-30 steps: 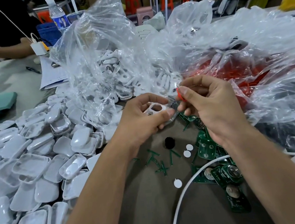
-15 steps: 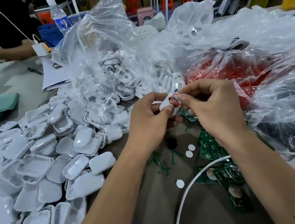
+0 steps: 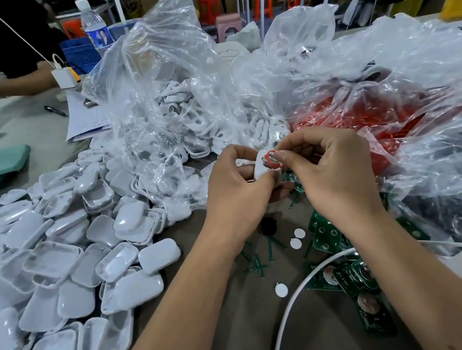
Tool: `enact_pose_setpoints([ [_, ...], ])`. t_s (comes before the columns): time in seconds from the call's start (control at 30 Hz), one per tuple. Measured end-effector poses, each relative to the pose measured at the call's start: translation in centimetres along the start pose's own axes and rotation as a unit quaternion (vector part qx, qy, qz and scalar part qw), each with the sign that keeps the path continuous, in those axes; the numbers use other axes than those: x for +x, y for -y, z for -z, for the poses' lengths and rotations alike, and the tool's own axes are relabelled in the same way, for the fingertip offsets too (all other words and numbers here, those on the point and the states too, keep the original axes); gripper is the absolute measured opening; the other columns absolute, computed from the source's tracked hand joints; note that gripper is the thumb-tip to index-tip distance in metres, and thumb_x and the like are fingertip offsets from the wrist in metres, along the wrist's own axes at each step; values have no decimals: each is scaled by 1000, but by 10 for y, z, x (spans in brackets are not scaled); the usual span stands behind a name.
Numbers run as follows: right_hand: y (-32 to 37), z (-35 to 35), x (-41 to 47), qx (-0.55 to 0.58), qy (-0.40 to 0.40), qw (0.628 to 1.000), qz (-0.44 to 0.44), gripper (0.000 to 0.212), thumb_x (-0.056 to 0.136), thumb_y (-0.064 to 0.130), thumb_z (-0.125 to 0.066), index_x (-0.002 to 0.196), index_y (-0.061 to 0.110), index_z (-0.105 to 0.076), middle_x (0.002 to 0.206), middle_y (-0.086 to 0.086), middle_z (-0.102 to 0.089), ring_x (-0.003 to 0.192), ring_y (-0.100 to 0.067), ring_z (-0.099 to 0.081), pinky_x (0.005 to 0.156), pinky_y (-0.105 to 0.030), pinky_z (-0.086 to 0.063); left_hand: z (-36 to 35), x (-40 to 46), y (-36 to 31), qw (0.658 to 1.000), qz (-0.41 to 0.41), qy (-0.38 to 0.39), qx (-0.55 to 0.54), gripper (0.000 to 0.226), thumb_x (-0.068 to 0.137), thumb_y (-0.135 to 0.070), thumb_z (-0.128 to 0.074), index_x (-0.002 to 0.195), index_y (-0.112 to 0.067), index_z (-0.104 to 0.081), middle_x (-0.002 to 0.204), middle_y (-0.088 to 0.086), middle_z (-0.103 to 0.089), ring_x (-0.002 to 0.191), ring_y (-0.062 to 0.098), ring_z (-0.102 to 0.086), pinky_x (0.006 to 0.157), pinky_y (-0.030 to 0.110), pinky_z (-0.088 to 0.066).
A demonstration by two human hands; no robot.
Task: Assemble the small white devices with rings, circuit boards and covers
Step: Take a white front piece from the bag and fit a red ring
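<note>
The left hand [image 3: 236, 185] grips a small white device [image 3: 260, 168] above the worktop [image 3: 213, 335], while the right hand [image 3: 330, 169] pinches a red ring [image 3: 271, 159] against its top edge. Left of the device lies a heap of white covers [image 3: 61, 266] — below it, green circuit boards [image 3: 347, 273]; behind it, clear plastic bags [image 3: 175, 100].
</note>
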State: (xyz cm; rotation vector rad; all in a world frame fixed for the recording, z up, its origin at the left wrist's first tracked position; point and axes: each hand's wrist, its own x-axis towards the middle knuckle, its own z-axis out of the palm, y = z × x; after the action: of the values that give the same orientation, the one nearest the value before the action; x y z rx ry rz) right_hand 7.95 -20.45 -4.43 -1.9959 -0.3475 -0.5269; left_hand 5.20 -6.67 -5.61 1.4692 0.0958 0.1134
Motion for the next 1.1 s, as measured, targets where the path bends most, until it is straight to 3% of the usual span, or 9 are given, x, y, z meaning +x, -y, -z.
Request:
enact_pose_setpoints([
  [0.13,0,-2,-1,-52,8,998,36,11,84,11,-85,87,21,-81,81,11,-74,74,-2,-69,73,-24,-58,0,0,1,999,-25,6,26,27,92,0,-67,114,-16,-63,86,17,-77,79,32,-78,82,54,-62],
  [0.4,-1,-3,-2,-73,5,995,64,14,83,6,-83,87,19,-80,79,10,-72,70,-4,-66,68,-24,-56,0,-2,-1,1000,-22,17,-6,17,95,1,-63,108,-9,-68,88,21,-75,78,29,-76,79,46,-64],
  [0.6,-1,-2,-1,-105,9,990,92,15,85,2,-80,91,16,-81,84,6,-72,74,-6,-66,70,-22,-55,2,-2,-1,999,-3,9,-45,12,103,-12,-61,106,-3,-68,99,32,-70,96,46,-71,72,39,-63],
  [0.73,0,-3,-2,-109,8,989,99,14,85,2,-79,90,15,-81,84,5,-72,76,-8,-66,71,-20,-55,3,-1,0,999,-12,9,-37,13,102,-12,-62,107,-1,-68,96,33,-70,82,34,-74,70,38,-63],
  [0.83,-1,-2,-2,-107,16,989,103,13,84,2,-80,89,14,-80,84,4,-72,76,-7,-66,72,-19,-54,5,-1,-1,999,-14,13,-27,14,102,-11,-61,109,1,-67,85,24,-74,68,26,-74,62,32,-61],
  [1.1,-1,-1,0,-116,56,984,124,14,83,1,-81,89,14,-81,84,4,-72,77,-8,-65,74,-16,-50,15,0,-9,996,58,40,-61,13,99,-4,-62,109,5,-66,88,22,-76,73,34,-77,61,37,-64],
])
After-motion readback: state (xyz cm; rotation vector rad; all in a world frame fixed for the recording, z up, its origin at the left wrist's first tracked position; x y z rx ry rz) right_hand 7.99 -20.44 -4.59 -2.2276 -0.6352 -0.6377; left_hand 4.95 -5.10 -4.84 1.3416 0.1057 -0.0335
